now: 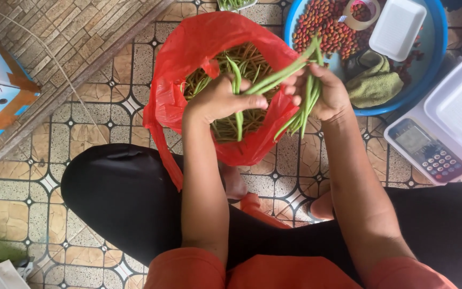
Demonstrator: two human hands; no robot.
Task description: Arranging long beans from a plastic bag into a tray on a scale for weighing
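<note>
Both hands grip green beans point(274, 80) over red bag point(188, 48).

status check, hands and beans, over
Left hand gripping long green beans. Right hand clutching a bunch. Both over open red bag. Nothing blocking.

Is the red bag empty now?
No: the red plastic bag still holds a pile of green beans, and both the left hand and right hand grip more.
</note>
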